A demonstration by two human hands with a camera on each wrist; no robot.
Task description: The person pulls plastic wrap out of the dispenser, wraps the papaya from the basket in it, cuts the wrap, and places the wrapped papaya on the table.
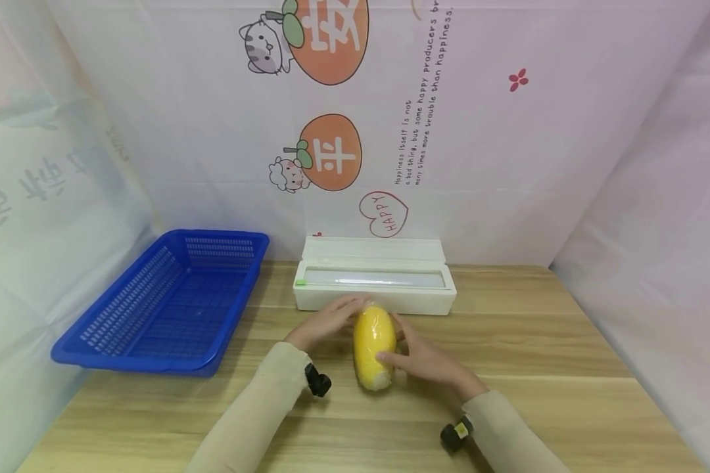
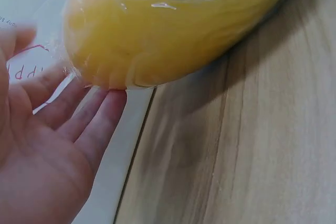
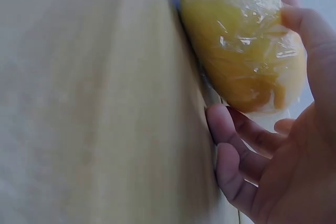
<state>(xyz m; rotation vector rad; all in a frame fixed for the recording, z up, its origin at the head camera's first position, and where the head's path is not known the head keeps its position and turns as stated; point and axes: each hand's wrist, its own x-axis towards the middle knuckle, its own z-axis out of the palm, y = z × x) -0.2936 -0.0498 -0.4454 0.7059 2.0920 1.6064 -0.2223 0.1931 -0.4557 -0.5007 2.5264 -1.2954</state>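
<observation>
A yellow oblong fruit (image 1: 375, 345) wrapped in clear film lies lengthwise on the wooden table (image 1: 538, 341), just in front of a white cling-film dispenser box (image 1: 373, 289). My left hand (image 1: 325, 322) lies at its far left side, straight fingers touching the wrapped fruit (image 2: 173, 24), palm (image 2: 52, 145) facing it. My right hand (image 1: 420, 358) holds the other side. Its thumb (image 3: 315, 51) lies over the fruit (image 3: 241, 45) and its fingers (image 3: 236, 145) curl beneath, against the table.
A blue plastic basket (image 1: 136, 361) stands at the left of the table. The white dispenser box (image 2: 121, 150) lies right behind the fruit, with its lid open. Patterned sheets wall in the back and both sides.
</observation>
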